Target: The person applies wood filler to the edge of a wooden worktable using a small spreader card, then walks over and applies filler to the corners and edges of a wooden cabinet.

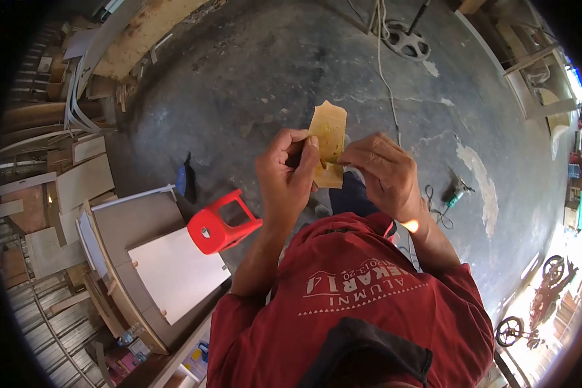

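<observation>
A strip of yellow-brown paper point(330, 126) with a torn top edge and a few small dark specks is held up in front of my chest. My left hand point(290, 169) grips its left edge, the thumb lying over the front and the fingers behind. At its lower right side is my right hand point(383, 169), fingers bent and tips pressed together against the paper. What those tips pinch, if anything, is too small to make out.
A red plastic stool point(216, 226) stands at the left, beside a cabinet with a white panel point(174, 275). A green power tool point(457, 194) and its cord lie on the concrete floor at the right. Wood offcuts point(84, 181) pile up far left. A pale cable point(388, 84) crosses the floor ahead.
</observation>
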The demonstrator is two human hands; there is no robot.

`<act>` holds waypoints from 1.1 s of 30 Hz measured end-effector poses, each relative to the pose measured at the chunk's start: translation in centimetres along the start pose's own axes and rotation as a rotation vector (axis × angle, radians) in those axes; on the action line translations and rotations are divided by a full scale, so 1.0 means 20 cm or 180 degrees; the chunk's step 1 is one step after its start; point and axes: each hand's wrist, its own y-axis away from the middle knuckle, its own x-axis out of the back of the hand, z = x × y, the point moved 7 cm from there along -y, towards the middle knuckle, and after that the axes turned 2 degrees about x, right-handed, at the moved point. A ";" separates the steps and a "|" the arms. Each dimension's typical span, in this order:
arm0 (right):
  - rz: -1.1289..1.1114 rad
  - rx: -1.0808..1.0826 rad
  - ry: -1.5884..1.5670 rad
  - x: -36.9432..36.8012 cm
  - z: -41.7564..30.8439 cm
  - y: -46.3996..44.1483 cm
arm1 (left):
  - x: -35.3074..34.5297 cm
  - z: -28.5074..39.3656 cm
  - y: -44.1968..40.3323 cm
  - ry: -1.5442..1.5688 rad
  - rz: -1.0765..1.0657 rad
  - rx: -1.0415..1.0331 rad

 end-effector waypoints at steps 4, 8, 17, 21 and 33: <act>-0.0034 0.0133 -0.0307 -0.15 0.38 -0.35 | 0.09 -0.09 -0.51 -0.0146 0.0068 0.0048; -0.0507 0.0101 -0.0812 -0.23 0.78 -0.71 | 0.14 -0.05 -1.07 -0.0130 0.0586 0.0030; 0.0164 0.0845 -0.0164 -0.24 1.44 -1.69 | 0.15 -0.15 -2.19 0.1267 0.0567 0.0760; 0.0343 0.1092 0.0245 -0.29 1.75 -2.01 | 0.12 -0.19 -2.69 0.1457 0.0599 0.0645; 0.0503 0.0390 0.0926 -0.36 2.87 -3.25 | 0.13 -0.14 -4.59 0.0754 0.0295 0.0085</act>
